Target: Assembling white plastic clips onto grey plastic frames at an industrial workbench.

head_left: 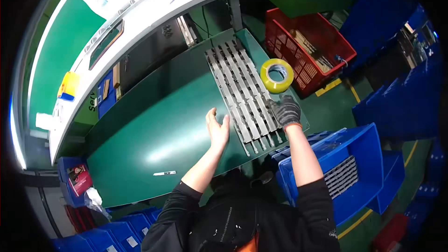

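A flat batch of several long grey metal rails [243,94] lies side by side on the green table [154,126], with thin rod ends sticking out at the near end. My left hand [218,129], bare, hovers just left of the batch with thumb and fingers apart and nothing in it. On the opposite side my right hand [286,111], in a dark striped glove, rests at the batch's right edge. Its fingers look extended, partly over the outer rail. Just beyond the glove, a roll of yellow packing tape [277,75] lies at the rails' right edge.
A utility knife [165,173] lies at the table's near left. The red crate [303,49] stands beyond the right edge. Near my right forearm, a blue bin [368,158] holds more metal rails [342,177]. The white bench [154,16] runs along the far left.
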The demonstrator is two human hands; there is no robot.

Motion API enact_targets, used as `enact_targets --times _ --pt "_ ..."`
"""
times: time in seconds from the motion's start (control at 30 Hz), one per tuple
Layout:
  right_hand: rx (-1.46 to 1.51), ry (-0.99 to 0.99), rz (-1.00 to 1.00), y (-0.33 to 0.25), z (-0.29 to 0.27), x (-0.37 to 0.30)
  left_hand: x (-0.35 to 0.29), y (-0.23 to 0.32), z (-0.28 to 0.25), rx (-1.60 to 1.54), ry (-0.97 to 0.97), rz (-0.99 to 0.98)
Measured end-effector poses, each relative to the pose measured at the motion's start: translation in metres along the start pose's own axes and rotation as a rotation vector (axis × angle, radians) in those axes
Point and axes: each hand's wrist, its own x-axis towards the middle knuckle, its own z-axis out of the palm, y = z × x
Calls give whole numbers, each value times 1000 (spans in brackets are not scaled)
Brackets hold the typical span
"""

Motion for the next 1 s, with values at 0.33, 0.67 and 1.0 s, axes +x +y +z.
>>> enact_targets --times 0.33,0.67,1.0 --pt "176 -260 98 -72 67 21 96 -35 26 -134 -277 -73" --pt "497 -167 262 -116 30 -51 84 -41 -41 -421 -336 -166" --pt "597 -125 227 -90 20 -90 35 -1 -61 -330 -333 -158"
